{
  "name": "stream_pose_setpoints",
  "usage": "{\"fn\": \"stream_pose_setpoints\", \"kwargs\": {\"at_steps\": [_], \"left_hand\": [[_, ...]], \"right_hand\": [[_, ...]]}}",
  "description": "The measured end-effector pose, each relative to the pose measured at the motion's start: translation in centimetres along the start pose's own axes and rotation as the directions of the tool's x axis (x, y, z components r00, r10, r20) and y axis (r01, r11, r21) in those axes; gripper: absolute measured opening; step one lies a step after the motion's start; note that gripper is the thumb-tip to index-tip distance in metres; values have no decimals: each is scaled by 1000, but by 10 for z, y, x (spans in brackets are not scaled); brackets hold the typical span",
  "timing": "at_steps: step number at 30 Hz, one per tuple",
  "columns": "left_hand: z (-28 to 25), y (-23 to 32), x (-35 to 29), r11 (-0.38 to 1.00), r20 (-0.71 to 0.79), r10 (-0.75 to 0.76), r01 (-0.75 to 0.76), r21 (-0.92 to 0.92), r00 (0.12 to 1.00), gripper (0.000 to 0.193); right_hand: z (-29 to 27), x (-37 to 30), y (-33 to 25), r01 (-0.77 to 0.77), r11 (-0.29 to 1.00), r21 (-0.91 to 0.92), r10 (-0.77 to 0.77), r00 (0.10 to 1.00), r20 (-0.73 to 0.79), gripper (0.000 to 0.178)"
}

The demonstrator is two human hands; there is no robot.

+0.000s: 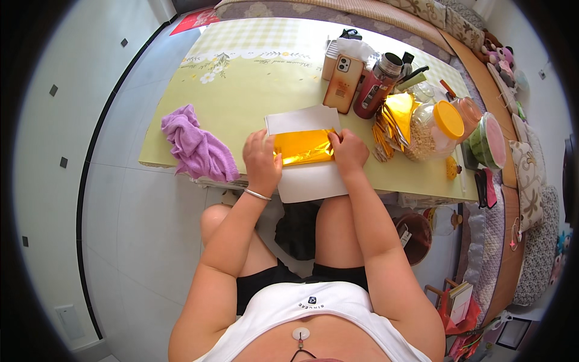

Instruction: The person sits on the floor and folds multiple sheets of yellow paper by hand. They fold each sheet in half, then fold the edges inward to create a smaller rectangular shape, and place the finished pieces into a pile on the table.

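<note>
A shiny gold foil sheet point(303, 146) stretches between my hands, over a white sheet point(309, 183) that overhangs the table's near edge. My left hand point(262, 161), with a silver bangle at its wrist, is closed at the foil's left edge. Its thumb touches the foil and its fingertips are slightly blurred. At the foil's upper right corner, my right hand point(350, 151) pinches the edge between thumb and curled fingers. Several more gold foil pieces point(398, 114) form a fanned bundle right of my right hand. A purple cloth point(198, 145) lies crumpled to the left.
Behind the foil, a phone point(344, 83) leans upright beside a dark red bottle point(377, 85). A yellow-lidded jar point(435, 128) and a watermelon piece point(487, 142) stand at the right. Below the table's right side is a brown bin point(416, 238); a cushioned sofa point(509, 175) lies beyond.
</note>
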State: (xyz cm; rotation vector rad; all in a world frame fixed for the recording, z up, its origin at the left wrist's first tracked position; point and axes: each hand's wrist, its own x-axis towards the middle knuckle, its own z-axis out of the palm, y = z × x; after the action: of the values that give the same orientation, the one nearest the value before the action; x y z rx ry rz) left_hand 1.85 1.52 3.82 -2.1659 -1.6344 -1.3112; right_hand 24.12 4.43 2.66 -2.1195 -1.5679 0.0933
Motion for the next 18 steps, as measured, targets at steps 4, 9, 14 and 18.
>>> {"fn": "stream_pose_setpoints", "kwargs": {"at_steps": [4,9,14,18], "left_hand": [[14,-13,-12,938,282,315,-251,-240,906,35],[11,9,-21,912,490,410,-363,-192,770,54],[3,15,-17,895,552,426,-422,-143,717,78],[2,12,-18,901,622,388,-423,-99,680,86]], "right_hand": [[0,0,-1,-1,1000,1,1,1000,5,36],[-2,-1,-1,1,1000,18,-1,1000,-4,31],[-2,6,17,-13,996,89,12,1000,6,34],[-12,-17,1,550,833,-57,-545,798,-257,57]]}}
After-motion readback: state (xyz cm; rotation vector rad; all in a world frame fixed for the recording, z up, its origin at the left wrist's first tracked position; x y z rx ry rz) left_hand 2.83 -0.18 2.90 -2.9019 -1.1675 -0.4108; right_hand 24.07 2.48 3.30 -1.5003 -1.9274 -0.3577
